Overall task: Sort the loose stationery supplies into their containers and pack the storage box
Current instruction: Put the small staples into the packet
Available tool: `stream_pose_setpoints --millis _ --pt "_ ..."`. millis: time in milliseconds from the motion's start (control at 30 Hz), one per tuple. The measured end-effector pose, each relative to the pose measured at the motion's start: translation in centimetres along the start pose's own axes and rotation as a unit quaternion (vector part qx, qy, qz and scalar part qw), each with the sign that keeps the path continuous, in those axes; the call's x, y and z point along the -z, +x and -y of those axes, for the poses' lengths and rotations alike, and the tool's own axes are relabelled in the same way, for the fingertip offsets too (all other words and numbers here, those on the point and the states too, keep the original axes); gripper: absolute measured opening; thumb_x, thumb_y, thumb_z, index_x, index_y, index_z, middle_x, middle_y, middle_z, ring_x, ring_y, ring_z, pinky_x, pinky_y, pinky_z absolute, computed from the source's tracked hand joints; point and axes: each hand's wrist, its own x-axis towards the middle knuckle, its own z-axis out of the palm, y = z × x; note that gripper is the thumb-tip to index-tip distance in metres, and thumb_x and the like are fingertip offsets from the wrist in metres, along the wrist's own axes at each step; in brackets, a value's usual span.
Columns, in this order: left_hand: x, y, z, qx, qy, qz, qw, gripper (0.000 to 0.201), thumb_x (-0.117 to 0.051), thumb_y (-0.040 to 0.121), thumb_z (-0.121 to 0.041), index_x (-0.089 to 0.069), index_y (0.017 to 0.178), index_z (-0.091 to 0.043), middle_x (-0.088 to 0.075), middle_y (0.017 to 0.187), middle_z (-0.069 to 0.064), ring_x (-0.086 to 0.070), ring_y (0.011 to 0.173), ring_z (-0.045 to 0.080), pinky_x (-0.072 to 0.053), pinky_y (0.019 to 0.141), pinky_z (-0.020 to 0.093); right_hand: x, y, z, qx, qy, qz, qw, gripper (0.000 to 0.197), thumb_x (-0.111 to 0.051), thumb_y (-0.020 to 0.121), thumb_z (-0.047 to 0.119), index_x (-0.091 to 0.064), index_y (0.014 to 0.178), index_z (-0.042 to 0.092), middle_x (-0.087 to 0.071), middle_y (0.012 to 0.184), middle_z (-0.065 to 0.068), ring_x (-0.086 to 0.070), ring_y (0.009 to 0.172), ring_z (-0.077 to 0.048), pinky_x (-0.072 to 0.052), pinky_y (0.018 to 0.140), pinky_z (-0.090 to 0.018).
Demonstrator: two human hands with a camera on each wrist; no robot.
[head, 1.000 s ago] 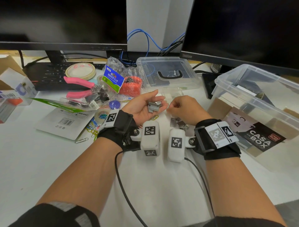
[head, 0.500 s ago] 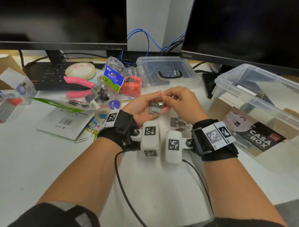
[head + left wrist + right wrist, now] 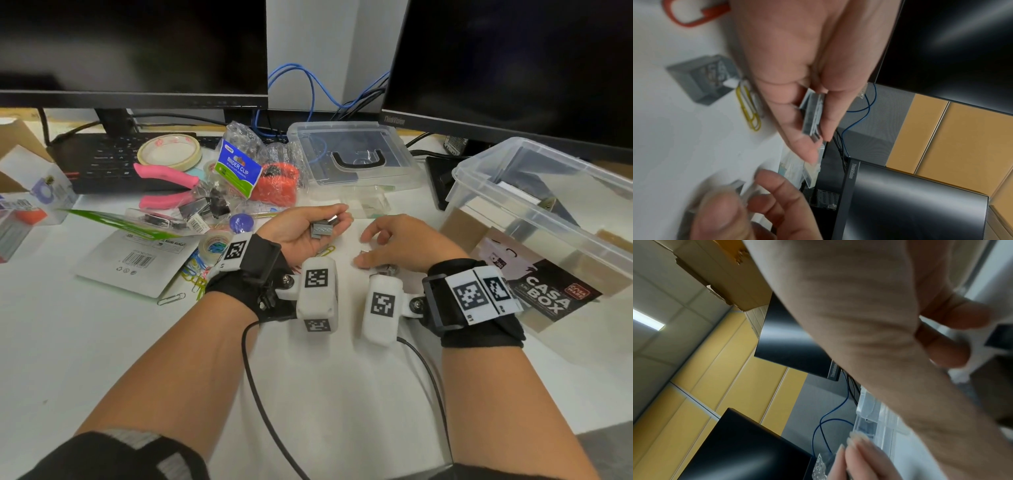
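My left hand (image 3: 327, 222) lies palm up at the table's middle, its fingers curled round a few grey staple strips (image 3: 322, 229). The left wrist view shows the staple strips (image 3: 813, 116) pinched between thumb and fingers. My right hand (image 3: 368, 248) hovers palm down just to the right, thumb and fingers apart, over loose staple strips (image 3: 387, 269) on the table. Nothing shows in its grasp. Another grey staple block (image 3: 701, 79) lies beside a yellow paper clip (image 3: 749, 108). A small clear case (image 3: 368, 202) stands beyond the hands. The clear storage box (image 3: 479, 178) sits at the right.
The box lid (image 3: 352, 157) lies behind the hands. A binder clip bag (image 3: 238, 168), pink pliers (image 3: 164, 171), a tape roll (image 3: 169, 150), coloured paper clips (image 3: 195, 274) and card packaging (image 3: 130, 263) crowd the left. Two monitors and a keyboard (image 3: 102, 161) line the back.
My right hand came up to the left palm with a staple strip, then dropped back down and right over the loose staples. The left hand stayed in place.
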Motion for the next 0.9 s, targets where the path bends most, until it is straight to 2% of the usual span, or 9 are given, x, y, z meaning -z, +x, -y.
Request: stream_pose_setpoints --millis 100,200,300,367,433,533,667,800,900 --pt "0.0 0.0 0.0 -0.002 -0.005 0.002 1.000 0.018 -0.045 0.093 0.004 -0.060 0.085 0.009 -0.064 0.068 0.017 -0.068 0.058 0.021 -0.056 0.068 0.028 -0.2 0.1 0.2 0.031 0.013 -0.010 0.999 0.025 -0.077 0.074 0.027 -0.067 0.096 0.020 -0.055 0.083 0.006 -0.051 0.070 -0.003 -0.039 0.060 -0.014" --pt "0.0 0.0 0.0 -0.003 -0.001 0.000 1.000 0.017 -0.045 0.094 0.004 -0.060 0.087 0.009 -0.063 0.074 0.017 -0.068 0.060 0.021 -0.057 0.066 0.029 -0.4 0.1 0.4 0.052 0.033 -0.023 0.998 0.015 -0.076 0.075 0.016 -0.068 0.087 0.021 -0.060 0.084 0.002 -0.056 0.071 -0.009 -0.048 0.067 -0.019" --pt "0.0 0.0 0.0 -0.006 0.007 0.000 1.000 0.017 -0.045 0.094 0.004 -0.060 0.089 0.008 -0.060 0.082 0.018 -0.064 0.074 0.021 -0.056 0.071 0.030 -0.4 0.3 0.4 0.060 0.073 -0.054 0.994 0.016 -0.071 0.076 0.007 -0.066 0.082 0.021 -0.063 0.086 -0.003 -0.062 0.074 -0.018 -0.054 0.075 -0.027" --pt "-0.1 0.0 0.0 -0.006 0.007 0.002 1.000 0.017 -0.044 0.094 0.004 -0.060 0.089 0.008 -0.059 0.085 0.018 -0.060 0.081 0.022 -0.055 0.074 0.031 -0.4 0.5 0.3 0.074 0.078 -0.098 0.989 0.017 -0.068 0.077 0.003 -0.067 0.083 0.019 -0.063 0.086 -0.002 -0.061 0.076 -0.017 -0.050 0.075 -0.022" --pt "-0.1 0.0 0.0 -0.006 0.011 0.004 1.000 0.016 -0.045 0.094 0.004 -0.060 0.089 0.008 -0.059 0.086 0.018 -0.061 0.081 0.022 -0.056 0.072 0.030 -0.4 0.7 0.2 0.089 0.090 -0.138 0.982 0.018 -0.069 0.077 0.002 -0.066 0.083 0.019 -0.063 0.085 0.000 -0.059 0.076 -0.016 -0.047 0.075 -0.022" --pt "-0.1 0.1 0.0 -0.006 0.012 0.006 1.000 0.014 -0.047 0.093 0.002 -0.060 0.090 0.008 -0.059 0.086 0.017 -0.061 0.083 0.022 -0.056 0.071 0.030 -0.4 1.0 0.1 0.107 0.133 -0.175 0.970 0.019 -0.072 0.076 0.004 -0.066 0.082 0.021 -0.063 0.084 -0.001 -0.062 0.078 -0.022 -0.050 0.081 -0.030" --pt "-0.1 0.2 0.1 -0.002 0.007 0.007 1.000 0.020 -0.051 0.095 -0.010 -0.058 0.092 0.009 -0.059 0.086 0.018 -0.062 0.083 0.024 -0.056 0.072 0.033 -0.4 1.1 0.5 0.139 0.172 -0.214 0.952 0.023 -0.071 0.078 0.005 -0.063 0.077 0.026 -0.062 0.080 0.000 -0.061 0.070 -0.017 -0.049 0.074 -0.026" --pt "0.0 0.1 0.1 0.019 0.052 0.040 0.998 0.043 -0.046 0.098 -0.026 -0.065 0.089 0.011 -0.064 0.091 0.020 -0.066 0.083 0.025 -0.056 0.078 0.032 -0.8 0.8 1.3 0.170 0.217 -0.197 0.941 0.022 -0.073 0.078 0.008 -0.063 0.076 0.027 -0.066 0.078 0.002 -0.065 0.067 -0.011 -0.053 0.071 -0.024" --pt "-0.1 -0.1 0.2 0.029 0.059 0.061 0.996 0.048 -0.043 0.098 -0.031 -0.066 0.092 0.010 -0.067 0.093 0.019 -0.070 0.079 0.025 -0.055 0.081 0.033 -1.0 0.7 1.5 0.183 0.222 -0.178 0.941 0.012 -0.072 0.080 0.013 -0.068 0.083 0.024 -0.069 0.079 0.003 -0.067 0.074 -0.014 -0.056 0.073 -0.032"
